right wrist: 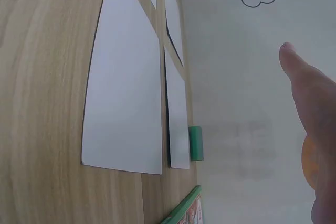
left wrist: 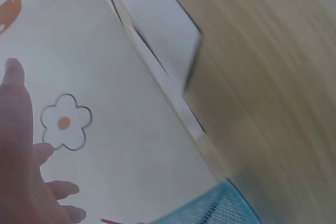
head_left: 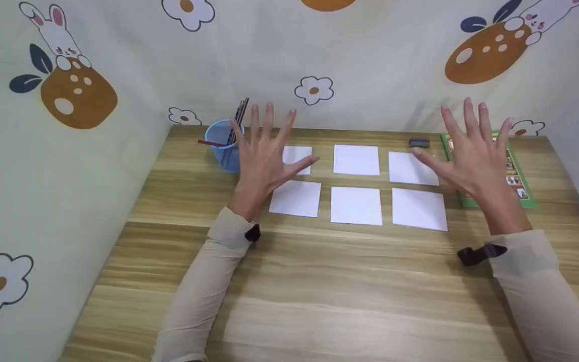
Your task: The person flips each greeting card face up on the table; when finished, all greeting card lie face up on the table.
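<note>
Home-like nook: wooden tabletop (head_left: 350, 291), rabbit-print cloth walls (head_left: 254, 55)

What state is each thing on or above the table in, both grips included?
Left grip: fingers spread, holding nothing.
Right grip: fingers spread, holding nothing.
Six white cards: two rows of three, visible tops blank.
Blue cup: upright, holding pencils.
Pencils: slanted, sticking out.
Small green object: resting behind the cards.
Green-edged board: flat, partly hidden.

Wood-grain table (head_left: 350, 301), six white cards (head_left: 356, 206) in two rows, blue cup (head_left: 226, 158), small block (head_left: 419, 143), green-edged board (head_left: 516, 177)
</note>
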Demonstrator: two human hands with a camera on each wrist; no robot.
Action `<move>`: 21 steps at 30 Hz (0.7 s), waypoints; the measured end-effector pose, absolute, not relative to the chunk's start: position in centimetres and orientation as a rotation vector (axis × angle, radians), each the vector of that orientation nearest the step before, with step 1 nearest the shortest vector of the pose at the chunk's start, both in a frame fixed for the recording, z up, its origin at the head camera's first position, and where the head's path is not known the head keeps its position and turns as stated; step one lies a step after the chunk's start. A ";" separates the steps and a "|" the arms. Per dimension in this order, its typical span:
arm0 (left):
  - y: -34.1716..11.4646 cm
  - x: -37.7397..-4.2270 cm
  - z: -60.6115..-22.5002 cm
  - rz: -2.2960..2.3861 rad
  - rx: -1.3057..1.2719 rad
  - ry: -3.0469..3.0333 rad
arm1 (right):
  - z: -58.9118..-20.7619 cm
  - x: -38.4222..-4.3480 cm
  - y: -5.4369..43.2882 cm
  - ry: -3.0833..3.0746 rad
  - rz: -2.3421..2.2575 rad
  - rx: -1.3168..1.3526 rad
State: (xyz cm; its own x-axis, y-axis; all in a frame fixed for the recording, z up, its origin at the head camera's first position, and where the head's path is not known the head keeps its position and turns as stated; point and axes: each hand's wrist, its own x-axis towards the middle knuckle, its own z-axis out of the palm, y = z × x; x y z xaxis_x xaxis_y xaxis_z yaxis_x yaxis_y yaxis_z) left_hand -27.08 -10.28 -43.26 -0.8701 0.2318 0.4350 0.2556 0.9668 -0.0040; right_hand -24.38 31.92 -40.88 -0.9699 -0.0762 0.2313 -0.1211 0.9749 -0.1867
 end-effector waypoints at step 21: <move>4.7 -23.5 -44.0 -0.308 -1.246 -2.953 | -42.8 -22.3 30.3 -3.209 0.726 0.544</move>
